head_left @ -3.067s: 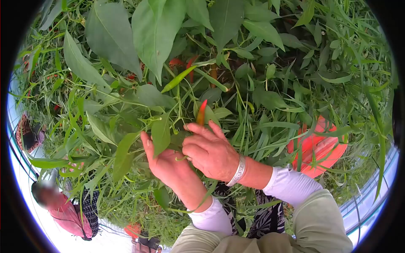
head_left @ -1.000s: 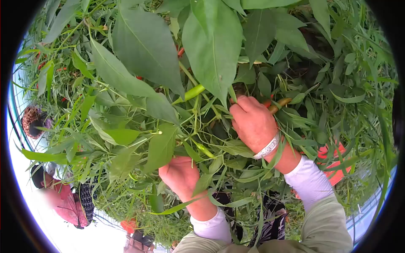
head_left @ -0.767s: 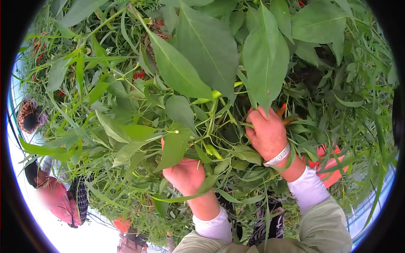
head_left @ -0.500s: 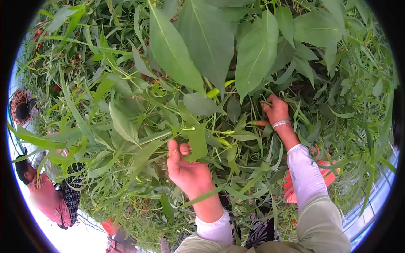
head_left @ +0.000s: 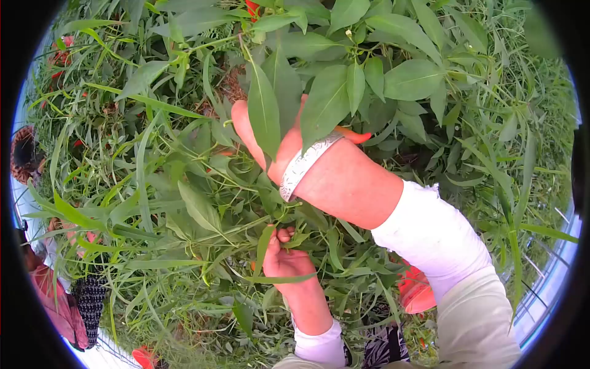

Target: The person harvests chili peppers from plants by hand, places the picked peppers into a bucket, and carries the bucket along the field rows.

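Note:
My right hand (head_left: 270,138) reaches up among the pepper leaves at the upper middle, a patterned silver bracelet (head_left: 307,163) round its wrist. Large leaves (head_left: 264,111) cover part of it; the thumb or a finger stands apart at the left, and what it holds, if anything, is hidden. An orange-red pepper (head_left: 354,135) shows just behind the bracelet. Lower down, my left hand (head_left: 286,255) is at the green stems with its fingers curled in, partly behind a narrow leaf; I cannot make out what lies in them.
A red container (head_left: 416,289) stands in the foliage at the lower right. At the left edge is a person in a pink top (head_left: 55,301), with a woven-looking round item (head_left: 26,154) above. Another orange-red object (head_left: 145,358) lies at the lower left. Long grass surrounds the plants.
My right hand has swung up and left from the plant's right side, closer to the camera. My left hand has dropped slightly and its fingers have curled. The view has shifted.

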`<state>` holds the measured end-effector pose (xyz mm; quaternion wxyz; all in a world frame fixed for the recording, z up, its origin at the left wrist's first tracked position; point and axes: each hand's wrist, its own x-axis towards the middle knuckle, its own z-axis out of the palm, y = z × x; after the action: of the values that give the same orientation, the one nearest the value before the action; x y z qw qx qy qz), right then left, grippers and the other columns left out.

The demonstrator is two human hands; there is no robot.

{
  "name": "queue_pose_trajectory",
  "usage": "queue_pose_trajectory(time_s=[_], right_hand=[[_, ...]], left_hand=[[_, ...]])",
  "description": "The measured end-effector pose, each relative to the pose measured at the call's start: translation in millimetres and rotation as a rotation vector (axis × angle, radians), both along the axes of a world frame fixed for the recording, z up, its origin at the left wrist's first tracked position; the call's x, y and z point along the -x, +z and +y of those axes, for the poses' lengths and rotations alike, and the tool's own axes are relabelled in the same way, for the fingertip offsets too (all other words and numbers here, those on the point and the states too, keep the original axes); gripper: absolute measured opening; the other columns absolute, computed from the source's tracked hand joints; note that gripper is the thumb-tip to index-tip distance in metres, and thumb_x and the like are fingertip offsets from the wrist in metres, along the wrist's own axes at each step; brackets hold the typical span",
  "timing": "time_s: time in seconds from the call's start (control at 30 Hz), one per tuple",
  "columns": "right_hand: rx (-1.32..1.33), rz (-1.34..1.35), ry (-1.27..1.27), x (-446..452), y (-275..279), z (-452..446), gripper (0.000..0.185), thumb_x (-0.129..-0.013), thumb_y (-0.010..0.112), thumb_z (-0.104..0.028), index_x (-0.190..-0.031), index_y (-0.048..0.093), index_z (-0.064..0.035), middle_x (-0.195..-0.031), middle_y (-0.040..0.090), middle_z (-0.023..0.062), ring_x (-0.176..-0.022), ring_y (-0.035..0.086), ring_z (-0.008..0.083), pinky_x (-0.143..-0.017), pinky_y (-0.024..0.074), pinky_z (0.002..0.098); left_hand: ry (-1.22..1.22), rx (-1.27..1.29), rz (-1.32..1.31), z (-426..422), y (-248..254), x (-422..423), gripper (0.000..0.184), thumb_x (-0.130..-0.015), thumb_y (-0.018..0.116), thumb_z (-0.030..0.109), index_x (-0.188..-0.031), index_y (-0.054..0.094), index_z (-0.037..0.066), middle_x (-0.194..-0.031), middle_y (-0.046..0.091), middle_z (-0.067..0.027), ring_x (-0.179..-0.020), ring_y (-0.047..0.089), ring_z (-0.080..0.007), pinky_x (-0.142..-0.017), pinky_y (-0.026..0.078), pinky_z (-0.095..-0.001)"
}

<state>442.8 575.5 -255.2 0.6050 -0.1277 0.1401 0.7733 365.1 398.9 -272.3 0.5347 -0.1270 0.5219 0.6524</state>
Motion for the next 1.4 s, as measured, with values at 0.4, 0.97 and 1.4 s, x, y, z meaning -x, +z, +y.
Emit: queue_pose_trajectory(time_s=[0.4,0.97,1.4], right_hand=[[0.922,2.505,-1.550,45,-24,45,0.023,-0.072,0.066,-0.012,-0.095,0.067,-0.0089,-0.096,0.065,0.0076,-0.092,0.062,0.0256,-0.074,0.0489,0.0385],[1.040,3.620,-0.650,-18,-4,-32,0.029,-0.070,0.060,-0.005,-0.098,0.051,-0.0069,-0.071,0.058,0.0114,-0.071,0.060,0.0308,-0.059,0.0474,0.0418],[-0.542,4.223,-1.356,-244,74,-333,0.020,-0.079,0.064,-0.009,-0.095,0.055,-0.0005,-0.077,0.057,0.0030,-0.062,0.054,0.0091,-0.059,0.0447,0.0207]], left_hand=[[0.048,0.084,-0.072,2,10,-9,0.026,-0.077,0.055,0.006,-0.099,0.058,-0.007,-0.085,0.062,-0.0161,-0.075,0.061,-0.0224,-0.071,0.053,-0.0344],[-0.308,0.036,0.194,9,27,-16,0.036,-0.083,0.051,0.014,-0.113,0.050,-0.006,-0.102,0.060,-0.0113,-0.086,0.059,-0.0153,-0.066,0.047,-0.0267],[-0.688,-0.168,0.889,-11,34,-87,0.033,-0.082,0.053,0.010,-0.115,0.056,0.002,-0.116,0.057,-0.0039,-0.090,0.051,-0.0076,-0.066,0.038,-0.0220]])
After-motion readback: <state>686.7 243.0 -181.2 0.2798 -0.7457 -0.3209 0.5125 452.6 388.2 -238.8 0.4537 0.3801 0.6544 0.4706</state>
